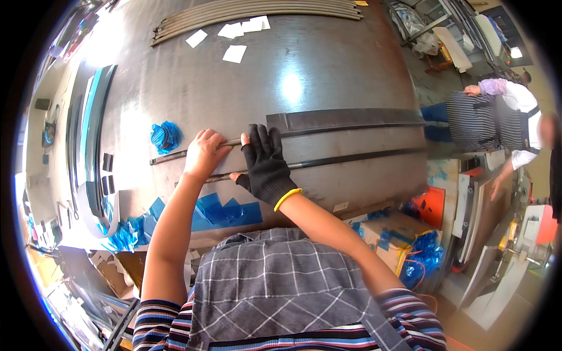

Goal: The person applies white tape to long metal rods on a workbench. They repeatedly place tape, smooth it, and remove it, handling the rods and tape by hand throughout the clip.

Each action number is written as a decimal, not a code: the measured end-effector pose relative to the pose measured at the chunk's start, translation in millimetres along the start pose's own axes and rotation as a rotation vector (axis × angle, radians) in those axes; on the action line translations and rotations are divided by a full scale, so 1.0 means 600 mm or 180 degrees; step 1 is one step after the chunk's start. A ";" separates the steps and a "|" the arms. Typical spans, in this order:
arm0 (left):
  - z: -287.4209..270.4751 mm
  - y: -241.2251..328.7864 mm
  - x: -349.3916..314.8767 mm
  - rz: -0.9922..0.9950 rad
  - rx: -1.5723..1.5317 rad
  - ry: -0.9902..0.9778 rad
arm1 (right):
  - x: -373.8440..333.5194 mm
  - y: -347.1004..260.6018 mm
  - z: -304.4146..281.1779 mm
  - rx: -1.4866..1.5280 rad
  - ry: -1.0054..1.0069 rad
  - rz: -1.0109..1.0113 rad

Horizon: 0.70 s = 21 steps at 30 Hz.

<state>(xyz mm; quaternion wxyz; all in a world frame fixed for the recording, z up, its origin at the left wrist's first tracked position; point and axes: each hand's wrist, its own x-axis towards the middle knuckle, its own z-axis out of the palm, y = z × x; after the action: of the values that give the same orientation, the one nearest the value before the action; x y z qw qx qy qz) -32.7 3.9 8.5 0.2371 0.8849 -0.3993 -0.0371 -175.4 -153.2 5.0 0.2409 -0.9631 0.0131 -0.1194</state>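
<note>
Two long, narrow dark metal strips lie side by side across the table. The far strip [345, 130] runs under both hands, and the near strip [357, 157] passes below my right palm. My bare left hand [205, 153] is closed on the far strip close to its left end, thumb and fingers about it. My right hand [266, 161], in a black glove with a yellow cuff, lies over the strips with its fingers stretched out flat; some fingertips show bare. Behind the far strip sits a wider flat dark strip [351, 119]. A crumpled blue film roll [165, 137] is left of my left hand.
A bundle of long rods [257, 19] and several white paper pieces [235, 54] lie at the table's far side. Blue film scraps [225, 212] are along the near edge. A co-worker in a striped apron [474, 123] stands right, near a cardboard box [389, 240].
</note>
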 end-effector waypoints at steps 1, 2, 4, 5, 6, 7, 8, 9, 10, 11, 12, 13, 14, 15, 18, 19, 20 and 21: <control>-0.001 0.000 -0.002 -0.0026 -0.0012 -0.0011 | 0.004 -0.001 0.003 -0.0087 0.0030 -0.0002; -0.002 -0.001 -0.002 -0.0050 -0.0025 -0.0022 | 0.005 0.002 -0.005 -0.0108 -0.0025 0.0140; 0.000 -0.005 -0.002 0.0038 -0.0021 0.0035 | -0.004 0.022 -0.011 -0.0194 -0.0092 0.0165; 0.001 -0.006 -0.003 0.0077 -0.0018 0.0062 | -0.009 0.033 -0.013 -0.0233 -0.0129 0.0176; 0.002 -0.006 -0.003 0.0092 -0.0019 0.0092 | -0.014 0.043 -0.016 -0.0226 -0.0183 0.0270; 0.001 -0.007 -0.003 0.0103 -0.0014 0.0117 | -0.020 0.053 -0.022 -0.0289 -0.0146 0.0274; 0.001 -0.006 -0.003 0.0114 -0.0009 0.0142 | -0.026 0.066 -0.029 -0.0354 -0.0109 0.0277; 0.003 -0.005 -0.004 0.0115 -0.0007 0.0141 | -0.033 0.082 -0.038 -0.0418 -0.0072 0.0280; 0.005 -0.004 -0.002 0.0128 0.0003 0.0134 | -0.041 0.104 -0.046 -0.0549 -0.0085 0.0276; 0.005 -0.004 -0.002 0.0136 0.0017 0.0128 | -0.049 0.127 -0.053 -0.0653 -0.0015 0.0369; 0.005 -0.005 -0.003 0.0124 0.0053 0.0111 | -0.057 0.151 -0.061 -0.0758 0.0055 0.0463; 0.003 -0.007 -0.006 0.0102 0.0098 0.0099 | -0.062 0.172 -0.069 -0.0854 0.0125 0.0546; 0.002 -0.008 -0.007 0.0091 0.0123 0.0086 | -0.064 0.185 -0.088 -0.0871 0.0080 0.0582; 0.002 -0.007 -0.009 0.0076 0.0169 0.0069 | -0.064 0.196 -0.107 -0.0887 0.0035 0.0616; 0.004 -0.011 -0.009 0.0048 0.0353 -0.0008 | -0.083 0.245 -0.128 -0.0790 0.0035 0.0440; 0.005 -0.009 -0.008 0.0036 0.0380 -0.0065 | -0.093 0.264 -0.133 -0.0732 0.0050 0.0330; 0.005 -0.008 -0.007 0.0009 0.0420 -0.0121 | -0.100 0.286 -0.142 -0.0798 0.0064 0.0557; 0.003 -0.008 -0.005 -0.0018 0.0460 -0.0177 | -0.109 0.313 -0.155 -0.0862 0.0077 0.0784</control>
<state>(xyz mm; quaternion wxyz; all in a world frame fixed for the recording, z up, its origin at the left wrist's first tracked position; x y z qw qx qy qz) -31.9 8.1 4.0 0.1613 0.8994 -0.4048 -0.0335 -254.5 -356.6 -18.1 0.1215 -0.9764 0.1498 -0.0976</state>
